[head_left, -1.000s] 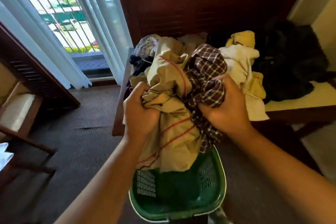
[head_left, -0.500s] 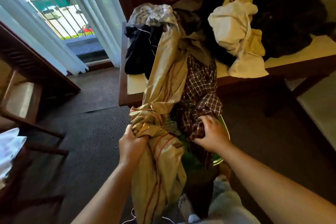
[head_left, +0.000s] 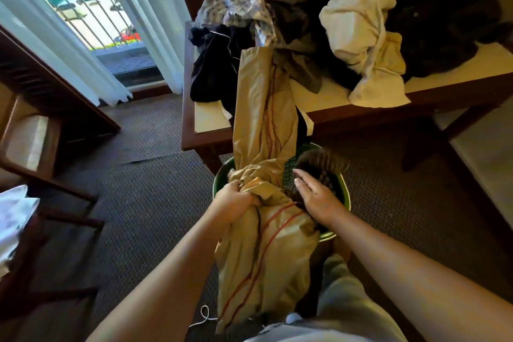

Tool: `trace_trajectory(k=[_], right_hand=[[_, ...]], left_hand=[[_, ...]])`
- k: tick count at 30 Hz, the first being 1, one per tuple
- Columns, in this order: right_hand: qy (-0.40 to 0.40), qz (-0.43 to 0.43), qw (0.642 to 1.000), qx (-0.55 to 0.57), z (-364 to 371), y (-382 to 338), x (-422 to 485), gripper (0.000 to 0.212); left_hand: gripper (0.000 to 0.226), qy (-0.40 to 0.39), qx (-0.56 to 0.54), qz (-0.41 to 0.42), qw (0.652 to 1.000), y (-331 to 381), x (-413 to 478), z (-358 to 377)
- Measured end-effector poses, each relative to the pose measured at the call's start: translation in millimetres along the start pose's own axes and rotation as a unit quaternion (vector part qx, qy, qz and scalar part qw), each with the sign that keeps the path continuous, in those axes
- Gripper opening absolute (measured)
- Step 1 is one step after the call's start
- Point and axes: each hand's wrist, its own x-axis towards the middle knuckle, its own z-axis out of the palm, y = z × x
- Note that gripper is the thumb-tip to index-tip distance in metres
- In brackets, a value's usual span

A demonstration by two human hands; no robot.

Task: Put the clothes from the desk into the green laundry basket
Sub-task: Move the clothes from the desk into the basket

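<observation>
Right hand (head_left: 319, 200) just released checked shirt (head_left: 322, 169) into basket (head_left: 345, 197), fingers now spread. Left hand (head_left: 236, 198) clenched on tan cloth (head_left: 263, 119) trailing from desk (head_left: 327, 94) above basket. First garment in; pile remains.

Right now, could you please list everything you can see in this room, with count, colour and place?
Long tan cloth with red stripes: one, stretched from desk over basket.
Green plastic laundry basket: one, on the floor before the desk.
Brown checked garment: one, blurred, in the basket.
Dark wooden desk with cream top: one, centre.
Navy garment: one, desk's left end.
Pale patterned garment: one, behind the navy one.
Cream and yellow bundle: one, desk's right.
Black heap: one, far right.
White curtains: left, by the window.
Left hand: gripping the tan cloth.
Right hand: open, over the basket.
</observation>
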Motion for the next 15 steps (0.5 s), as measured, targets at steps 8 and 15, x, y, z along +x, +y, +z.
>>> trace_trajectory(k=[8,15], right_hand=[[0.009,0.026,0.998,0.052,-11.1,8.7,-3.0,0.052],[0.026,-0.037,0.998,0.037,-22.8,8.0,-4.3,0.051]], left_hand=[[0.037,0.045,-0.021,0.014,0.999,30.0,20.1,15.2],[0.045,0.189,-0.091,0.140,0.968,49.0,22.7,27.8]])
